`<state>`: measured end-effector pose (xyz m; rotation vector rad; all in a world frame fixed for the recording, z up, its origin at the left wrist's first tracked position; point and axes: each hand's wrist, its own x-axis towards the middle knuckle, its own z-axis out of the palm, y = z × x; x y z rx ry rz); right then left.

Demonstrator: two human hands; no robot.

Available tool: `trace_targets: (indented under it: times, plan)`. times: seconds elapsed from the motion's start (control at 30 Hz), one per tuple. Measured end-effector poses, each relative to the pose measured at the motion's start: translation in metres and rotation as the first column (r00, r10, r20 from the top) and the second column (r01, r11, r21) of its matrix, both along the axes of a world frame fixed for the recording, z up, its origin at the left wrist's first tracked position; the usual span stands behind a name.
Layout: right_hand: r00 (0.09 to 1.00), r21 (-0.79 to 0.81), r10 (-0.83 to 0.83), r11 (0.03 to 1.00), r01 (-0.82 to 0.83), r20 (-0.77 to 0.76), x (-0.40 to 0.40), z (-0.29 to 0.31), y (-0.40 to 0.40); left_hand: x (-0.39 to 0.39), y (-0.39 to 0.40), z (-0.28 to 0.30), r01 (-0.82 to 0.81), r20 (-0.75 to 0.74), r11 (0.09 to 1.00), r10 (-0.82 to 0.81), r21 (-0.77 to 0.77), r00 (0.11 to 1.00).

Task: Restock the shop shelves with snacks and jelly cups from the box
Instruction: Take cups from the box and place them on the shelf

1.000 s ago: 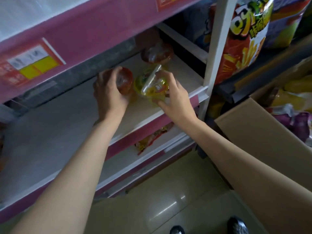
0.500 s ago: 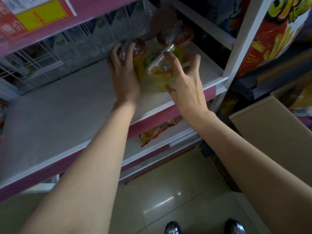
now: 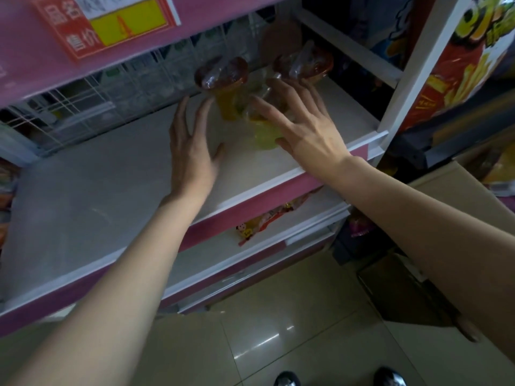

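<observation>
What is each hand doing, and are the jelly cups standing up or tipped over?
Left hand: open, fingers straight, beside the cups, holding nothing.
Right hand: open, fingers spread over the front cup.
Left jelly cup: upright on the shelf.
Back jelly cup: upright.
Front jelly cup: partly hidden, can't tell.
Cardboard box: open.

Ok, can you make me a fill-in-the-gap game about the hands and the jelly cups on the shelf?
1. The jelly cups stand on the white shelf, and the two with dark red lids number ____.
2. The left hand has its fingers straight, so it is ____.
3. The right hand reaches over the cup whose jelly is coloured ____.
4. The price tag on the pink strip above is red and ____.

Missing words: two; open; yellow; yellow
</observation>
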<state>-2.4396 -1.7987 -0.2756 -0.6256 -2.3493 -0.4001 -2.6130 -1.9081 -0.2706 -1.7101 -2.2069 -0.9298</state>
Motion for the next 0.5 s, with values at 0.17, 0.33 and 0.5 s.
trace_targets:
  times: [0.17, 0.33, 0.5]
  plan:
    - [0.98, -0.081, -0.128, 0.987, 0.142, 0.153, -0.028, 0.002, -0.001, 0.008, -0.035, 0.008, -0.038, 0.023, 0.999, 0.038, 0.006, 0.999]
    - [0.979, -0.17, -0.105, 0.976, 0.135, 0.177, 0.027, 0.024, -0.026, 0.045, -0.068, 0.03, 0.092, 0.045, 0.994, -0.09, -0.051, 0.995]
    - [0.899, -0.261, -0.267, 0.893, 0.366, 0.346, 0.182, 0.031, -0.042, 0.115, -0.053, 0.039, 0.282, 0.125, 0.953, -0.268, -0.108, 0.955]
